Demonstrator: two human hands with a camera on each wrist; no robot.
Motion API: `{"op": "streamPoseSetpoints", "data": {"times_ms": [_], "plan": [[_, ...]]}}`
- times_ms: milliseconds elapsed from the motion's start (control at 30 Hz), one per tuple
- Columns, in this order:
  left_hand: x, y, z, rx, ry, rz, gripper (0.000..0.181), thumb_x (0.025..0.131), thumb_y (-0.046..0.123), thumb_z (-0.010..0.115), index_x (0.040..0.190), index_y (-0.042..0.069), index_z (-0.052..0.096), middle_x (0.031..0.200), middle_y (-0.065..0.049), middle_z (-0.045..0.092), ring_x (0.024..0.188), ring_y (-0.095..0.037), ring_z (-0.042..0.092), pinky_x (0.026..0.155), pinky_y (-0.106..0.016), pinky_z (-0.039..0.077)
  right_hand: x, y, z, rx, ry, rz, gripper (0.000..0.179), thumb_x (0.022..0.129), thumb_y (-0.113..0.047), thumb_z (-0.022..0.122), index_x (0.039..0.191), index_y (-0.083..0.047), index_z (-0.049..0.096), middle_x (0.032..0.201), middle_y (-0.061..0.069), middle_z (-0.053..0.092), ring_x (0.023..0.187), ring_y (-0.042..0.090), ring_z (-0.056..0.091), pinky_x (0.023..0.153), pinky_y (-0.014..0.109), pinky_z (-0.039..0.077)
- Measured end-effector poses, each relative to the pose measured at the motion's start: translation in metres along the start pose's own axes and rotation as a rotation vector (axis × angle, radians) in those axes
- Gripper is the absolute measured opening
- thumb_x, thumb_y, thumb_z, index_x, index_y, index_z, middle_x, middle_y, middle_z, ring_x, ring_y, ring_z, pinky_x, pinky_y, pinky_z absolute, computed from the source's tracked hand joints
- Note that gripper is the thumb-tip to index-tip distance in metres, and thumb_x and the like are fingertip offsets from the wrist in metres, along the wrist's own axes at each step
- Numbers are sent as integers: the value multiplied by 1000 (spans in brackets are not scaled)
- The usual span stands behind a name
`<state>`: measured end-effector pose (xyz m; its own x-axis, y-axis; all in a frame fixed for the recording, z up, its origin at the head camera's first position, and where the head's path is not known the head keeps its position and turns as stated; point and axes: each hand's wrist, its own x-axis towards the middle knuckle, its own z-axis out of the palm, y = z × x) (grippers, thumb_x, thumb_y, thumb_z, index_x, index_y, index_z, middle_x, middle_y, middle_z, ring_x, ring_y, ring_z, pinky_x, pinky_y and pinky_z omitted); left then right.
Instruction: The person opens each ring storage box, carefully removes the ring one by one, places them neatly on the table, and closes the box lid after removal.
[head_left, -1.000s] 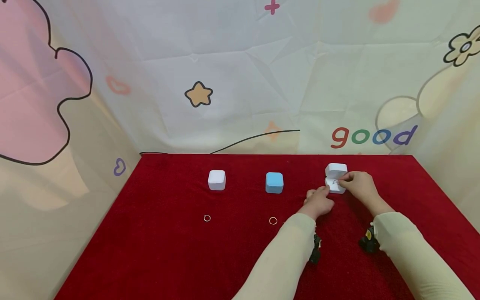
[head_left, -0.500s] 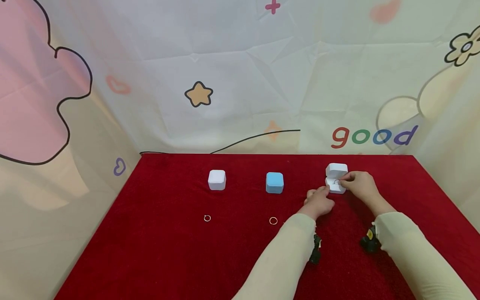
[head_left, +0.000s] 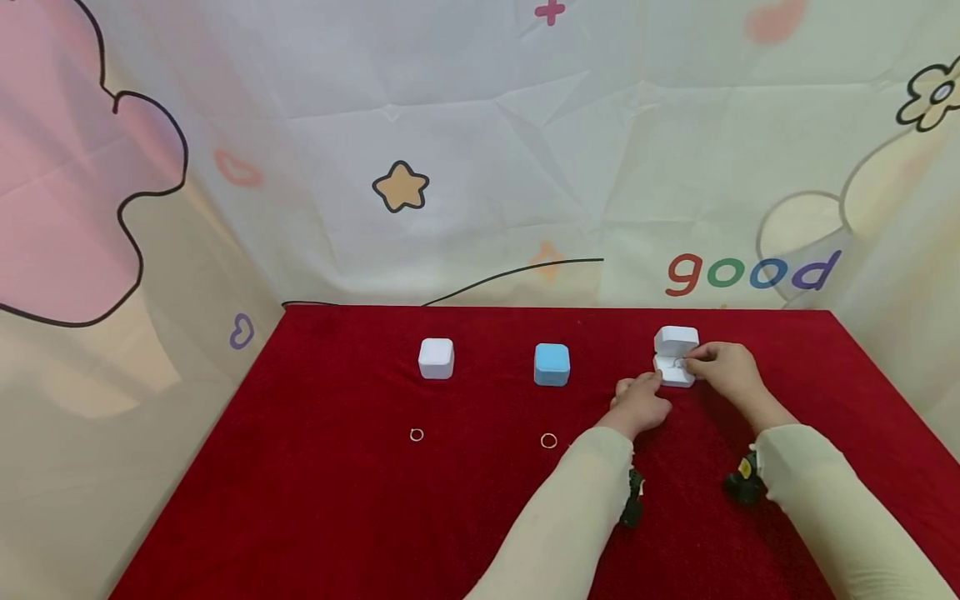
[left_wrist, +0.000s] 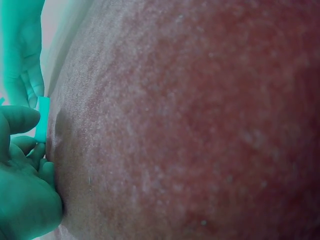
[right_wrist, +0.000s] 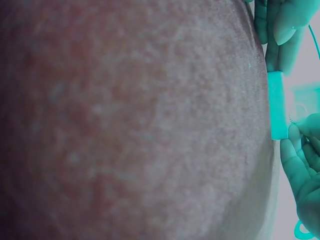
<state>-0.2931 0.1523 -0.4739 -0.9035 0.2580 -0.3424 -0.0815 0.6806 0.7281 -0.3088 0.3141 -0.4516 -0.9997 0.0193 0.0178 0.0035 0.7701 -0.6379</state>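
Observation:
At the right of the table, a white ring box [head_left: 673, 377] stands with its lid raised. My left hand [head_left: 639, 406] holds the box at its left front side; the box wall [left_wrist: 43, 119] shows by the thumb in the left wrist view. My right hand [head_left: 729, 371] reaches in from the right and pinches a ring [head_left: 678, 363] at the box's insert. The fingertips partly cover this ring, so how deep it sits I cannot tell. In the right wrist view the box [right_wrist: 277, 106] appears between both hands' fingers.
A closed white box [head_left: 436, 359] and a closed light-blue box [head_left: 552, 365] stand to the left on the red cloth [head_left: 337, 500]. In front of them lie two rings, a smaller one [head_left: 412, 439] and a larger one [head_left: 542, 443]. A printed curtain [head_left: 487, 183] hangs behind.
The head view has shifted very slightly. Both hands keep their places at the open box, the right fingers still on the ring.

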Motion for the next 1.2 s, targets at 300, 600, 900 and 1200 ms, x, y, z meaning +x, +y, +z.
{"op": "streamPoseSetpoints", "data": {"times_ms": [300,600,900,1200], "plan": [[-13,2,-5,5,7,40,59,98,22,56,155,30,45,157,22,45,135,-5,36,111,-26,37,2,3,-3,48,-46,28,36,97,-16,66,112,16,67,98,29,71,74,14,64,61,17,50],[-9,2,-5,2,-12,37,60,99,22,56,156,30,43,158,22,43,139,-5,33,114,-27,35,2,0,-6,70,-85,54,40,99,-18,63,119,17,64,109,34,68,76,12,65,64,16,51],[-3,1,-1,13,-22,22,60,100,24,57,157,32,41,159,23,41,139,-5,32,115,-27,35,-1,-1,-9,85,-99,77,44,100,-20,63,124,17,62,118,35,64,81,15,66,66,13,52],[-1,1,-1,13,-18,22,60,99,24,57,156,31,43,158,23,42,137,-4,34,114,-27,36,-1,-3,-10,103,-77,57,39,98,-16,64,120,17,63,113,34,66,78,11,65,66,14,55]]}}
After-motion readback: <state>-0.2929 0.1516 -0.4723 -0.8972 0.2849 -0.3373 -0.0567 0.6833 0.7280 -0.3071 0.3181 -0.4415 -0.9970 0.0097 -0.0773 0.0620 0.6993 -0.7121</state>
